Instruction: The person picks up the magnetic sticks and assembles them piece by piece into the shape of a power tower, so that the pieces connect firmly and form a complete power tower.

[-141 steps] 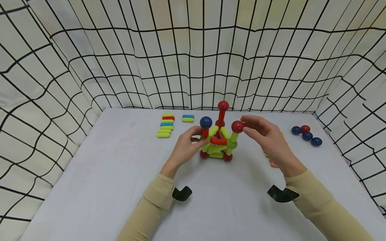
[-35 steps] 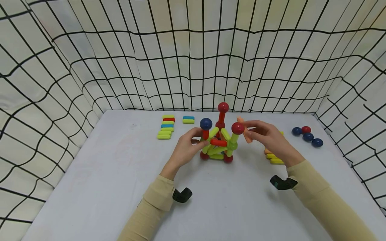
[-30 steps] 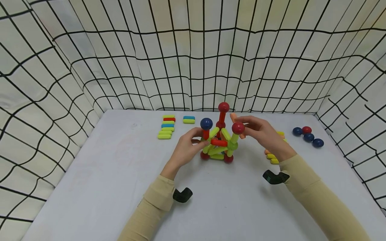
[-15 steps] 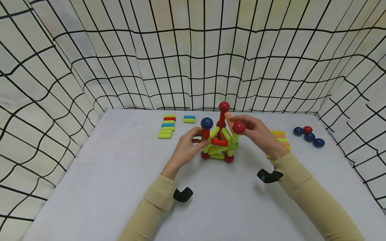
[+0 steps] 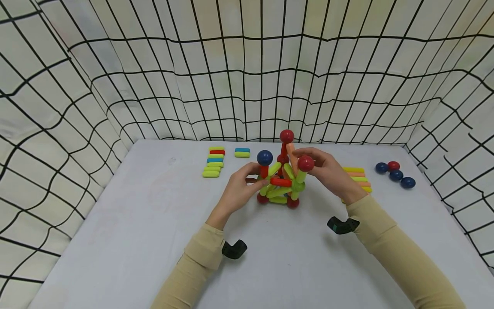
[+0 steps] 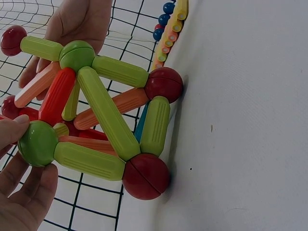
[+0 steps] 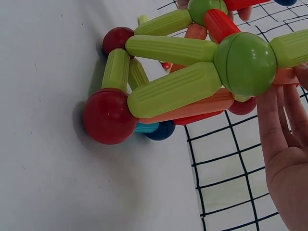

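Head view: steady the frame (image 5: 281, 182), clamped in left fingers (image 5: 248, 168); gently guide the orange stick (image 5: 291, 155), pinched in right fingers (image 5: 307, 152). Left wrist: best grip the green ball (image 6: 38, 143) squarely within left fingers. Right wrist: avoid bumping the other green ball (image 7: 246, 65), just before right fingers.

Orange rod (image 5: 292, 158) — shifted left, beside red post (image 5: 284, 150) | right grip (image 5: 328, 169) — farther left

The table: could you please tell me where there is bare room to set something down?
There is bare table left of the left sleeve and the stick column, and in front of the toy frame, between the left sleeve and right sleeve. It is crowded around the frame, with the left hand and right hand there, and farther right, where sticks and balls lie.
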Available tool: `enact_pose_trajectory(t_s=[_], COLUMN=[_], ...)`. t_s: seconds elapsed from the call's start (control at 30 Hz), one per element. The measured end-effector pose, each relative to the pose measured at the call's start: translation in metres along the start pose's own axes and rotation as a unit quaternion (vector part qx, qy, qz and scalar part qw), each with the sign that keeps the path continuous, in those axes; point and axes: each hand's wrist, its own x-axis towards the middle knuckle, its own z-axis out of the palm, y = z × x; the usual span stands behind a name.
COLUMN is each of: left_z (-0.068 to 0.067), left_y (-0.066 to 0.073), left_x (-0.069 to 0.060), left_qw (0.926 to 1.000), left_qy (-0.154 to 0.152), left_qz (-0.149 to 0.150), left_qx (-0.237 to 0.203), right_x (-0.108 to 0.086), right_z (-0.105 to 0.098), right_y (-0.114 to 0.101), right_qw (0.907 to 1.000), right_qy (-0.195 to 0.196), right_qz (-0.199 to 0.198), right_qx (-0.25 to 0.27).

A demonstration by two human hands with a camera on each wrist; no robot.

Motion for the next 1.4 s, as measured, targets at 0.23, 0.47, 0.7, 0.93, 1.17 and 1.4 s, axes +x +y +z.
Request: enact_pose_trajectory(t_s=[0.23,0.47,0.7,0.93,1.17,1.4], left_z=[0.0,0.001,0.001,0.002,0.006,0.018], left_y=[0.0,0.001,0.001,0.002,0.005,0.016], left_x=[0.0,0.001,0.0,-0.001,-0.003,-0.006], left_qw=[1.0,1.0,1.0,0.9999,0.998,0.992], left_qy=[0.001,-0.001,0.0,-0.016,-0.057,-0.11], left_qz=[0.0,-0.003,-0.008,-0.002,0.017,0.059], left_qx=[-0.001,0.0,0.003,0.004,-0.023,-0.022], right_x=[0.0,-0.013,-0.027,-0.019,-0.01,-0.006], right_z=[0.001,-0.009,-0.015,-0.013,-0.022,-0.018], right_y=[0.001,-0.002,0.0,0.005,0.014,0.02], right_qw=[0.9999,0.9987,0.9872,0.9874,0.9913,0.9918], right_qy=[-0.006,-0.041,-0.113,-0.055,-0.007,0.043], right_qz=[0.008,-0.019,-0.032,-0.039,0.008,0.023], right_qx=[-0.005,-0.023,-0.108,-0.143,-0.131,-0.118])
